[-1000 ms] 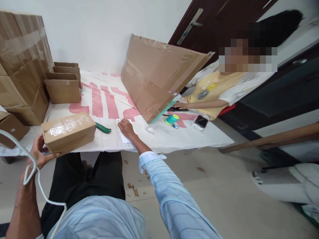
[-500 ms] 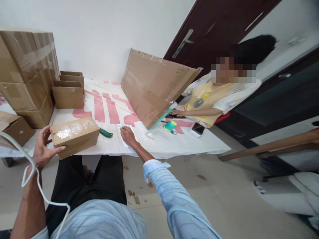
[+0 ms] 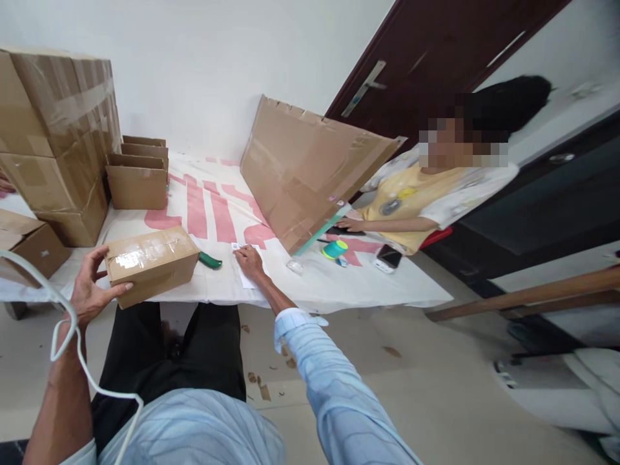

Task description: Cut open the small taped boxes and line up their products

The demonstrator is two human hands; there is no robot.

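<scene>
A taped cardboard box (image 3: 157,261) lies at the front edge of the table, a little tilted. My left hand (image 3: 94,287) grips its left end, thumb on the near side and fingers behind the upper edge. To the right, my right hand (image 3: 250,263) rests on a white paper sheet (image 3: 247,283), fingers bent and pressed together at its top edge. What the fingertips pinch there is small and partly hidden. Between box and paper lies a green curved-handled tool (image 3: 210,260), its left end close against the box.
Stacked cartons (image 3: 58,123) and open boxes (image 3: 136,184) stand at left. A large cardboard panel (image 3: 310,171) leans across the table. Past it, a co-worker (image 3: 407,200) sits near a teal tape roll (image 3: 334,249) and a phone (image 3: 389,256). A white cable (image 3: 77,349) crosses my left forearm.
The view has shifted slightly, so most things sit a little further right. My left hand still holds the box, and my right hand stays on the paper with barely any movement.
</scene>
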